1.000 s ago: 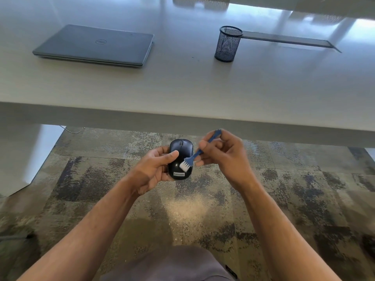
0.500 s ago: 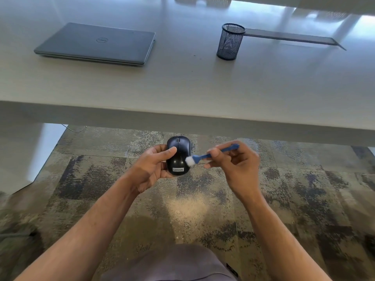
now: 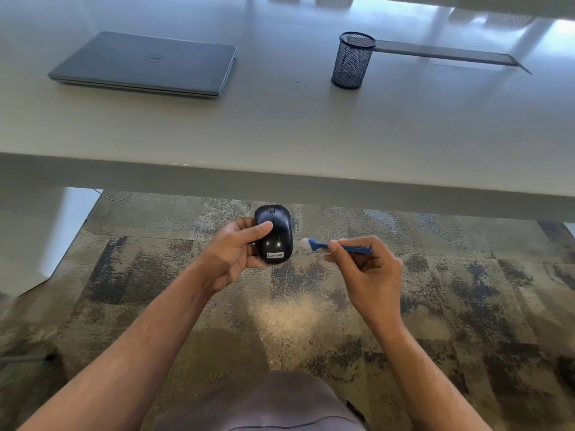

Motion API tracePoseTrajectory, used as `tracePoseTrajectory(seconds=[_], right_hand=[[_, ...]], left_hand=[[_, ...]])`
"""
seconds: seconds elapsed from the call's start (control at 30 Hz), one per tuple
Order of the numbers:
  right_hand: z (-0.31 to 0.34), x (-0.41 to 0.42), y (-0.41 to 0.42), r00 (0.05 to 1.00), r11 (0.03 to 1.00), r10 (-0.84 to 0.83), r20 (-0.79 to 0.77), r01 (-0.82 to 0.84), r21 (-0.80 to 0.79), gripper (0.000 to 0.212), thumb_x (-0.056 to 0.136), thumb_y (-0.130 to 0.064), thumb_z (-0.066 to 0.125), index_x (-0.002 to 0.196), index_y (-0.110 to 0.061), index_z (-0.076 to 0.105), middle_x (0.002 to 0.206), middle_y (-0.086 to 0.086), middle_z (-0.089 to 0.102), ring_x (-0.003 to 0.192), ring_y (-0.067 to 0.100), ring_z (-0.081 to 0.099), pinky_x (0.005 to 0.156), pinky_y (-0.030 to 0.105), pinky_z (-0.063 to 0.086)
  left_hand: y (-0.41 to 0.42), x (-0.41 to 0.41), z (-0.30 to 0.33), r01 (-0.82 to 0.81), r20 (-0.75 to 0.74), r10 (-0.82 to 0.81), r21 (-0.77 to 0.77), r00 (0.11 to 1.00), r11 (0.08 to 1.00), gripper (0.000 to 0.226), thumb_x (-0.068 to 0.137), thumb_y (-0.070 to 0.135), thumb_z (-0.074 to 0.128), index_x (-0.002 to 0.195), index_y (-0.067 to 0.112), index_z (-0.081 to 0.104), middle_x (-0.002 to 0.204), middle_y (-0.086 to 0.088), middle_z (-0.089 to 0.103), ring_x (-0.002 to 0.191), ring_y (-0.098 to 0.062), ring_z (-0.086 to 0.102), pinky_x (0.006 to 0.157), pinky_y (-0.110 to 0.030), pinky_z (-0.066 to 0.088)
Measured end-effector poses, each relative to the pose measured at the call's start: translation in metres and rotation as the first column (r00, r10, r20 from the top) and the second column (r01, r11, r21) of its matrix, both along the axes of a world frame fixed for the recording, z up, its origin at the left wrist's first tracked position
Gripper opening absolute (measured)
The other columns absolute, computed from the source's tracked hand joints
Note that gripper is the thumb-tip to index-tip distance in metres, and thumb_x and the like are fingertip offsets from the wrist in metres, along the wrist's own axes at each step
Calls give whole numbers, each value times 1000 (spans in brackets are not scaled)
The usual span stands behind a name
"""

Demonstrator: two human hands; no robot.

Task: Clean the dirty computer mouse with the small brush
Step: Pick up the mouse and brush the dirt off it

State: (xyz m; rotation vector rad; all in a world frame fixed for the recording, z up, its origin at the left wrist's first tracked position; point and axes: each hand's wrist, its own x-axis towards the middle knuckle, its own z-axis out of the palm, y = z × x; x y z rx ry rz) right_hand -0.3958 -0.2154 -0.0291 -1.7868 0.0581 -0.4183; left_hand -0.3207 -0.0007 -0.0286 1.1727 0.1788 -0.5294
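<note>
A black computer mouse (image 3: 275, 234) with a Lenovo label is held over the carpet, just in front of the table edge, by my left hand (image 3: 231, 255); the thumb lies on its top left. My right hand (image 3: 367, 269) grips a small blue brush (image 3: 337, 246) by its handle. The brush lies nearly level, with its white bristles pointing left. The bristles are a short gap to the right of the mouse, not touching it.
A white table (image 3: 280, 135) spans the upper view. On it lie a closed grey laptop (image 3: 146, 65) at the left and a black mesh pen cup (image 3: 353, 60) right of centre. Patterned carpet (image 3: 466, 290) with a pale dusty patch lies below my hands.
The brush has come off the lower part of the mouse and moved right, turning from steep to nearly level. My right hand has drawn away to the right; my left hand keeps holding the mouse.
</note>
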Motion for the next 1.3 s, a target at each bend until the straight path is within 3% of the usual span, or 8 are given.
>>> tracePoseTrajectory(seconds=[0.1,0.23,0.33,0.7,0.8,1.0,1.1,1.3], right_hand=[[2,-2,-1,1000,998,22,21,-23,50,10,86,-18,77,91,-19,69,84,0,78,75,20,77,68,51,63],[2,-11,16,989,989,148,28,-148,1,11,86,-28,76,92,-21,70,81,-1,77,71,18,76,60,52,61],[1,-10,31,990,991,136,26,-136,-17,9,86,-27,76,90,-22,70,80,-3,77,69,16,76,59,46,61],[-7,-3,14,998,985,3,63,8,-173,9,86,-16,79,89,-14,70,82,-8,76,73,2,74,63,22,60],[-4,-4,8,998,994,-30,48,34,-99,9,86,-20,78,88,-21,70,80,-6,77,73,10,75,64,29,62],[-1,-11,24,988,989,147,48,-145,-39,14,86,-28,77,91,-16,71,80,-3,77,71,13,76,61,37,62],[0,-7,23,995,993,104,-9,-103,63,13,85,-20,77,91,-13,69,81,1,78,72,16,77,66,37,64],[4,11,5,998,987,30,-61,-20,156,11,88,-11,75,94,-13,66,84,6,77,76,22,77,73,39,64]], left_hand=[[0,0,-2,-17,-10,17,0,1000,1000,40,75,17,68,108,2,53,97,-17,74,90,-35,72,72,-48,61],[-4,1,-2,-25,-19,26,9,999,1000,38,78,18,67,109,2,53,101,-20,70,87,-34,72,68,-45,62],[-5,0,-2,-21,-9,22,15,1000,1000,44,80,19,67,116,-1,53,98,-18,72,83,-31,72,61,-38,61],[0,1,-4,-80,-39,80,8,996,997,55,73,19,70,120,0,48,113,-26,65,96,-40,70,77,-55,58],[-1,2,-4,-66,-35,67,20,997,998,54,74,19,69,119,0,48,113,-25,66,95,-38,70,79,-55,57],[-6,0,-1,-39,-31,39,7,999,999,48,75,20,69,115,0,51,108,-22,68,91,-35,72,71,-44,61],[-6,-2,1,-13,-20,13,-1,1000,1000,38,75,19,68,106,4,53,101,-19,70,86,-32,72,68,-44,61],[-4,-4,6,33,-26,-33,-11,999,999,39,76,16,66,109,2,51,106,-20,67,86,-32,72,66,-42,61]])
